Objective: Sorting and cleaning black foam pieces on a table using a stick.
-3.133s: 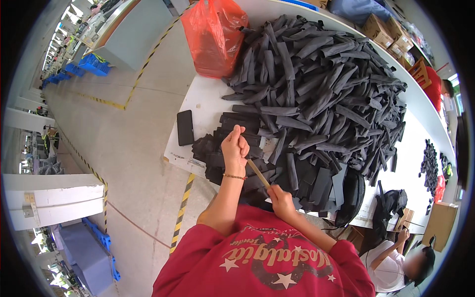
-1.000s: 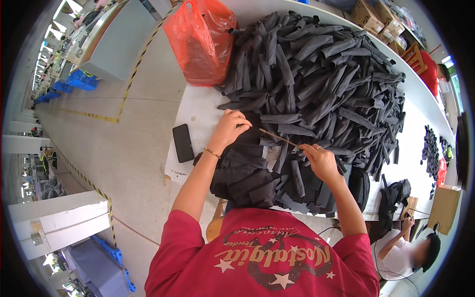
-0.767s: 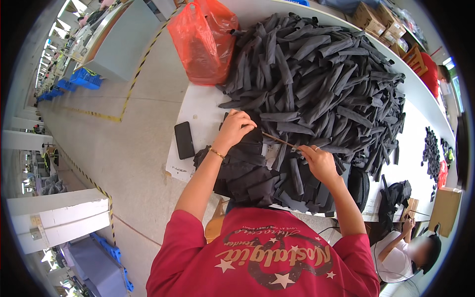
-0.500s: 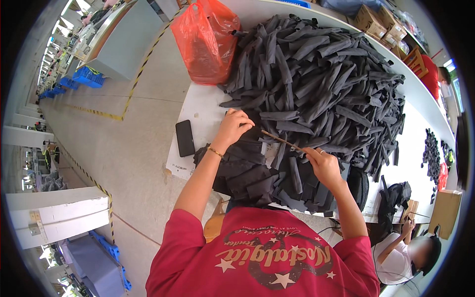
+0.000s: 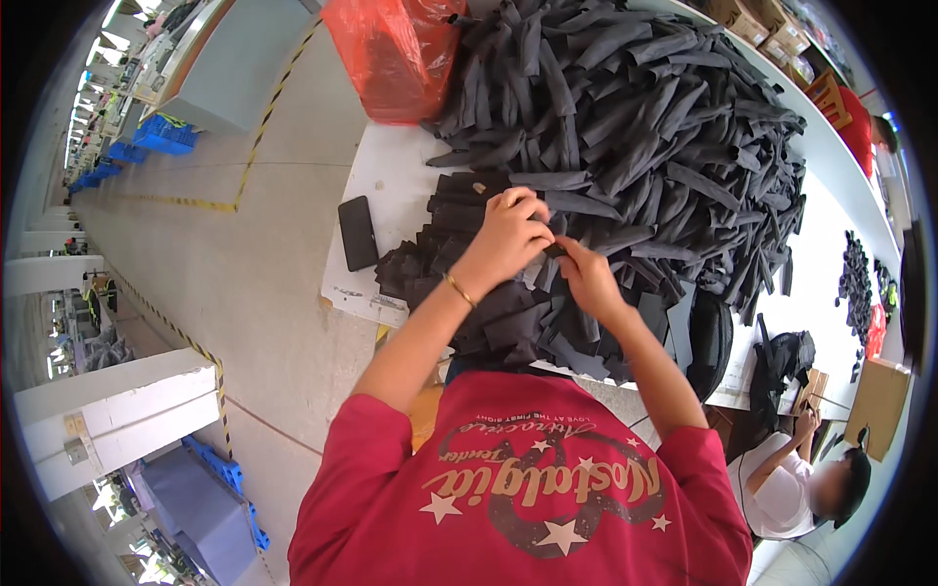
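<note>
Item in hand: one dark strip (image 5: 553, 250), pinched between the left hand (image 5: 508, 232) and the right hand (image 5: 586, 276), the two hands closed on it and touching each other just above the near pile. Likely light, soft and limp, fabric or foam by the look; best taken by its ends, as it would sag if held at the middle. Not fragile, not slippery, by judgement.

Under the hands: a flatter stack of dark pieces (image 5: 489, 313), lying on the white table (image 5: 391, 176).

Beyond the hands: a large heap of dark strips (image 5: 645, 127), loose and crisscrossed, covering most of the table.

Left of the left hand: a black phone (image 5: 357, 232), flat near the table edge.

Beyond and left of the hands: a red plastic bag (image 5: 391, 54), bulging; contents cannot be told.

Far right of the hands: cardboard boxes (image 5: 757, 20) at the table's far rim, contents hidden; a smaller scatter of dark bits (image 5: 855, 283); another person (image 5: 791, 479) seated below.
</note>
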The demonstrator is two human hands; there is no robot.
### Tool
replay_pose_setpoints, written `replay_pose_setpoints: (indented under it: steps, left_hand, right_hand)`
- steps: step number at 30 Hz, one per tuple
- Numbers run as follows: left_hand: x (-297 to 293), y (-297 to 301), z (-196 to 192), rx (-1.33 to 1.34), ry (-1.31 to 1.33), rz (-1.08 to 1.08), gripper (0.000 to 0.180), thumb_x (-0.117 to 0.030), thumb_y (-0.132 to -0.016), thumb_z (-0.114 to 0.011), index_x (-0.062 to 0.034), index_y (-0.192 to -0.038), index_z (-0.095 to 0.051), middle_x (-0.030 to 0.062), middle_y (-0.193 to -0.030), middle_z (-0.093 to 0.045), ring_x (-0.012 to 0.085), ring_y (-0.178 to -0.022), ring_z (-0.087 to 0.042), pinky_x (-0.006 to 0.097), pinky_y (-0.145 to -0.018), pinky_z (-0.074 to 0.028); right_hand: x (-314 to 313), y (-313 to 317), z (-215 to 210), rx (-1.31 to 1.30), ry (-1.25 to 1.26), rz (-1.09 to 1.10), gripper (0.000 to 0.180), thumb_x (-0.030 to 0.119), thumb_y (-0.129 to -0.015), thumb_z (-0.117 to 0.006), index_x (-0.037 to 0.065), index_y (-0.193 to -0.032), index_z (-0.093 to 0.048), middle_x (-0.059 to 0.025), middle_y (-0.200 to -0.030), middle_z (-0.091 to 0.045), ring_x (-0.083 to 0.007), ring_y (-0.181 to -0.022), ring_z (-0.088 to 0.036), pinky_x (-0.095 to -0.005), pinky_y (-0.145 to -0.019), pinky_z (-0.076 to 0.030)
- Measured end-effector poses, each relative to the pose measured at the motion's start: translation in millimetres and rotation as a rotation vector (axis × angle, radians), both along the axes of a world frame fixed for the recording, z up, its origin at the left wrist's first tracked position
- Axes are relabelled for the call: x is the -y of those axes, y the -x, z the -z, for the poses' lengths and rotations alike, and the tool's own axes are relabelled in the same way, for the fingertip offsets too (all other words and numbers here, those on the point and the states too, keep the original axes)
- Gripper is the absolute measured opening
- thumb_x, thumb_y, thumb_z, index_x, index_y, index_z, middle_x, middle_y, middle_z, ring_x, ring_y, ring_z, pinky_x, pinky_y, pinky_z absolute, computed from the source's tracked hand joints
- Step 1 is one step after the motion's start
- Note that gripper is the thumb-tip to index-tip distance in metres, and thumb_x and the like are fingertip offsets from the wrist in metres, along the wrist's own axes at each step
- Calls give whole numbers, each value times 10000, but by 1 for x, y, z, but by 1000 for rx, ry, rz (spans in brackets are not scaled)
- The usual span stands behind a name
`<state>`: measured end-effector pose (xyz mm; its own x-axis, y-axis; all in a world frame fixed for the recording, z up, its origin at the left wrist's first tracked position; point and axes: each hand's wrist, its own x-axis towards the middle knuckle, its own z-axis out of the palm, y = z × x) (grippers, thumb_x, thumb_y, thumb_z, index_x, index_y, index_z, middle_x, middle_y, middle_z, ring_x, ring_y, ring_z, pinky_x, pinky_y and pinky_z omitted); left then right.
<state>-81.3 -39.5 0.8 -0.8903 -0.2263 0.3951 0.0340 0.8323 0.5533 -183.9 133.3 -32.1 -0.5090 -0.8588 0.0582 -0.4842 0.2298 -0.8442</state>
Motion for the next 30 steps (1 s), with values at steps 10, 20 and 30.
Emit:
replay_pose_setpoints:
  steps: [10,20,30]
  left_hand:
    - [-49,-30,49,-591,-1983,-374,277,-267,-915,-644,-17,-1032,-623,78,-814,-648,233,-788,-643,376,-760,-523]
    - [-16,-39,27,-569,-1778,-847,308,-308,-891,-684,-44,-776,-576,-14,-527,-458,60,-376,-365,210,-355,-247]
    - [0,-16,8,-711,-1823,-881,341,-384,-925,-619,-95,-763,-544,-45,-500,-402,51,-394,-320,216,-406,-249]
  right_hand:
    - [5,-75,10,283,-24,101,203,28,-901,-534,-31,-1092,-566,-148,-676,-581,-225,-613,-587,-338,-574,-461]
    - [-58,-107,29,240,-187,-29,81,64,-911,-564,0,-952,-594,-217,-699,-574,-351,-606,-611,-376,-529,-449]
    - [-66,-63,-32,229,-28,165,329,110,-870,-687,12,-1140,-527,-9,-580,-531,-43,-544,-450,-243,-472,-359]
